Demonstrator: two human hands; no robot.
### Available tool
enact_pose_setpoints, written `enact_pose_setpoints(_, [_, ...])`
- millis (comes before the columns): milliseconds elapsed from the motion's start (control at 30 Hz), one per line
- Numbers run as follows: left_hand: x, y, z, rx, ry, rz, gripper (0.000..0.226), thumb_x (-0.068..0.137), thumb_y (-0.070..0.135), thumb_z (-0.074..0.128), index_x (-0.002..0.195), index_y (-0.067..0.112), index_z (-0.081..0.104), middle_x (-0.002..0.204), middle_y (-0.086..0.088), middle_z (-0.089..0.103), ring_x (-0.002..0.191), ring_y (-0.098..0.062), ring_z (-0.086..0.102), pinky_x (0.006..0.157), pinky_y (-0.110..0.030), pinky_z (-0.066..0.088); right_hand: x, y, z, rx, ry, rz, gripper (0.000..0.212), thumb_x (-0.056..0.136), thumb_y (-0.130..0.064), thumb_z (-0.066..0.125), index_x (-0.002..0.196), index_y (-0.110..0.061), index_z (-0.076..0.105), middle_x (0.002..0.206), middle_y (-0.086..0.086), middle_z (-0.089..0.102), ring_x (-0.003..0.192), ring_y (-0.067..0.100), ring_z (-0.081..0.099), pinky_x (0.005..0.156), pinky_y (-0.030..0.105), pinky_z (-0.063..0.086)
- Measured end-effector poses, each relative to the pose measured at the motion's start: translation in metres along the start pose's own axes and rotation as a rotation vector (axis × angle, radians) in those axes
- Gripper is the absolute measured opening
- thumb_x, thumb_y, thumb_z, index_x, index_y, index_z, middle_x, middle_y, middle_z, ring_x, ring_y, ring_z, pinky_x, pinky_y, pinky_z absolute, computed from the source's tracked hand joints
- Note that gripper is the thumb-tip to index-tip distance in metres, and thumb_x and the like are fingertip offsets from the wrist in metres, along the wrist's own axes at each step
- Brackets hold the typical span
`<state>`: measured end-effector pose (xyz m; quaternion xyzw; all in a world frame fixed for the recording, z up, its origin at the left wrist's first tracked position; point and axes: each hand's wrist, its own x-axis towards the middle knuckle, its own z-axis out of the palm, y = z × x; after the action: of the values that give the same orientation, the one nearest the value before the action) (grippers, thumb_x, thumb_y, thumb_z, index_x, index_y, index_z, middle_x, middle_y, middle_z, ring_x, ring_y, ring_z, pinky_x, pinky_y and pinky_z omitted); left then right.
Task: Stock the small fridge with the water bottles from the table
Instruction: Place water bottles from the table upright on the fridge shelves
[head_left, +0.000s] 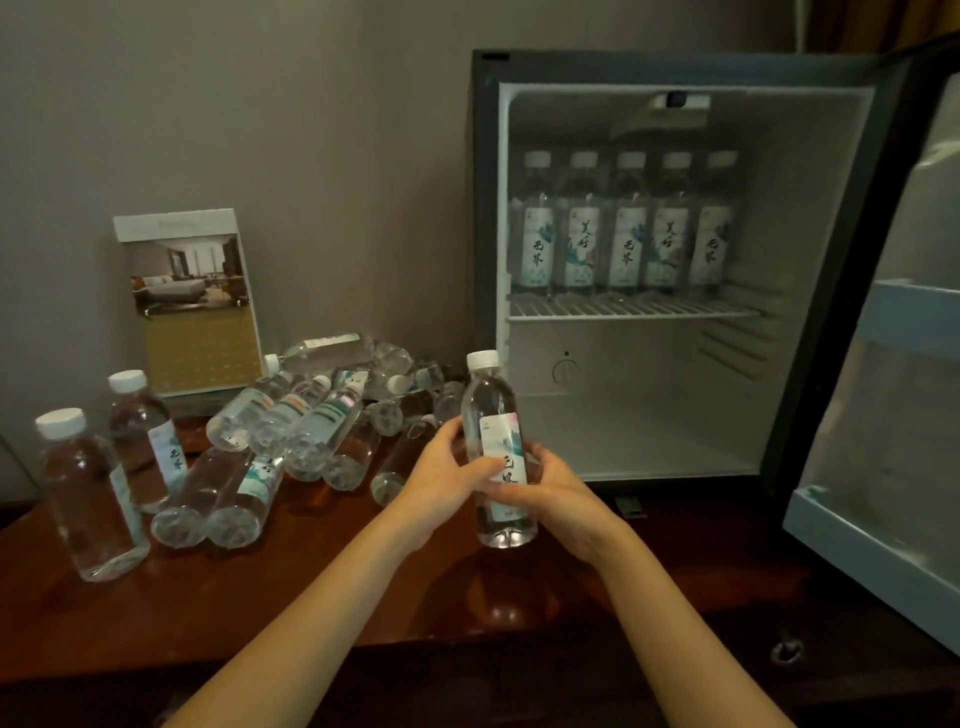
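A person holds a clear water bottle (497, 452) upright in both hands just in front of the lower left corner of the open small fridge (675, 65), clear of the wooden table (311, 597). The bottle has a white cap, and its pale label carries dark brush characters, partly covered and too blurred to read. The left hand (441, 483) grips the bottle's middle, thumb laid across the label and fingers curled behind. The right hand (558, 493) cups the lower half from the other side, fingers wrapped round it. Both forearms reach forward, bare.

Inside the fridge, five matching bottles (626, 228) stand in a row on the wire shelf (634, 307), labels facing out. Two of them appear to read 美好; the others show brush script that is hard to make out. The fridge door (883, 415) stands open on the fridge's right.

Left of the fridge, a heap of bottles (322, 415) lies on its sides. Farther left stand two upright bottles (91, 493), and a desk calendar (189, 301) with a hotel-room photo leans at the wall.
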<state>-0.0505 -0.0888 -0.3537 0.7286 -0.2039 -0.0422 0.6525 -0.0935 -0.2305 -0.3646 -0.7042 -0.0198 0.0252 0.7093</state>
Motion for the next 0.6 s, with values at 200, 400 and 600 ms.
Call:
enact_pose_setpoints(200, [0.010, 0.010, 0.041, -0.002, -0.124, 0.079, 0.056, 0.081, -0.001, 0.065, 0.127, 0.022, 0.041, 0.104, 0.006, 0.064, 0.089, 0.000, 0.065, 0.074, -0.019, 0.054, -0.014, -0.003, -0.040, -0.103, 0.113, -0.094, 0.065, 0.075, -0.011, 0.075, 0.132, -0.019, 0.044, 0.116, -0.004, 0.065, 0.104, 0.009, 0.064, 0.088, 0.027, 0.053])
enact_pose_setpoints(400, [0.028, 0.017, 0.082, -0.028, -0.207, 0.110, 0.054, 0.081, -0.003, 0.064, 0.110, 0.039, 0.044, 0.102, 0.008, 0.063, 0.087, 0.003, 0.064, 0.071, -0.017, 0.053, -0.021, -0.003, -0.078, -0.071, 0.203, -0.149, 0.059, 0.074, -0.003, 0.075, 0.124, -0.020, 0.048, 0.111, -0.002, 0.067, 0.099, 0.009, 0.067, 0.077, 0.021, 0.053])
enact_pose_setpoints(600, [0.054, 0.021, 0.103, -0.021, -0.265, 0.106, 0.064, 0.081, -0.001, 0.064, 0.129, 0.030, 0.035, 0.109, 0.012, 0.061, 0.095, 0.003, 0.063, 0.073, -0.015, 0.052, -0.009, -0.006, -0.101, -0.070, 0.266, -0.160, 0.058, 0.076, 0.005, 0.069, 0.125, -0.017, 0.047, 0.117, 0.001, 0.064, 0.103, 0.011, 0.064, 0.077, 0.020, 0.055])
